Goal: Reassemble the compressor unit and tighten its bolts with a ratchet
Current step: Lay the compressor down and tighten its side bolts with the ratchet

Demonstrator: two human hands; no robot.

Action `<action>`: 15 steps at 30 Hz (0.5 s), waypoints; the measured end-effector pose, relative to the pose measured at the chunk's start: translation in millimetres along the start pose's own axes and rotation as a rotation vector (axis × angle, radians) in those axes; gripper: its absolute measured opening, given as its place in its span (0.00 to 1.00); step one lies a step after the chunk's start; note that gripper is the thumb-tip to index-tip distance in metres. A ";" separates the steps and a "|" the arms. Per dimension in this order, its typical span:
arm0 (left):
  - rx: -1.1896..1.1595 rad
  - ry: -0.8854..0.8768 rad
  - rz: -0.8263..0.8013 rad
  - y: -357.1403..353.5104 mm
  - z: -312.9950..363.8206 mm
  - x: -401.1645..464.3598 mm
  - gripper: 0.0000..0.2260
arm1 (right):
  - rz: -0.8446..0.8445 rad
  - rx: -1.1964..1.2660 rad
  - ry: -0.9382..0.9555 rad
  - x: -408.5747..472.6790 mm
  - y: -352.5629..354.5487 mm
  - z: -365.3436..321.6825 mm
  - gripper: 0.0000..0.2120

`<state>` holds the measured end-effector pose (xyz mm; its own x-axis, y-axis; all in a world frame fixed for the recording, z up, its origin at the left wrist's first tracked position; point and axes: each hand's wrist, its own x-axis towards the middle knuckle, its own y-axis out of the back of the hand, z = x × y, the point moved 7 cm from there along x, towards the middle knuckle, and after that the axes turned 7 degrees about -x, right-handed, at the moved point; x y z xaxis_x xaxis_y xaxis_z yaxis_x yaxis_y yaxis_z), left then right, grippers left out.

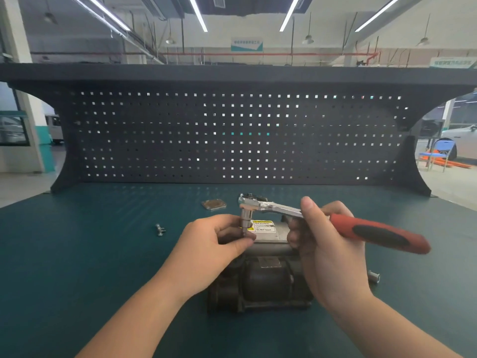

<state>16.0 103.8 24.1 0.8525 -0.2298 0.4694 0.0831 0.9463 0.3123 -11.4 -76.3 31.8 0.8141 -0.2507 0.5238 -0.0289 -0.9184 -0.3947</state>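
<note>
Two bare hands work over the compressor unit (260,277), which sits on the green bench mat (103,254) near the front edge, centred before the black pegboard (232,135). The left hand (214,244) pinches the socket extension (244,220) between thumb and curled fingers, holding it upright on the unit's top at its left side. The right hand (327,244) grips the ratchet (335,223) where the chrome shank meets the red-and-black handle; the handle runs out to the right. A yellow warning label (263,226) (text partly legible: "Do NOT touch") shows on the unit's top. Loose bolts (160,229) lie on the mat to the left, a small flat plate (213,204) behind, and a metal sleeve (373,277) to the right.
</note>
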 end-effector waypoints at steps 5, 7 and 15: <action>0.001 0.018 -0.055 1.6 -1.5 -0.7 0.14 | -0.022 -0.118 0.087 -7.6 -3.0 -6.5 0.14; -0.009 0.021 -0.055 1.8 -0.5 -1.5 0.14 | -0.044 -0.117 0.099 -9.4 -4.7 -7.7 0.14; -0.128 -0.043 0.171 0.8 8.5 -9.0 0.07 | 0.105 -0.620 0.531 -27.2 -17.5 -34.9 0.17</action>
<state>4.0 104.6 27.1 0.8373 -0.0707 0.5421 0.0067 0.9929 0.1191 -53.3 -64.1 50.8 0.4110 -0.3131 0.8562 -0.5312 -0.8455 -0.0542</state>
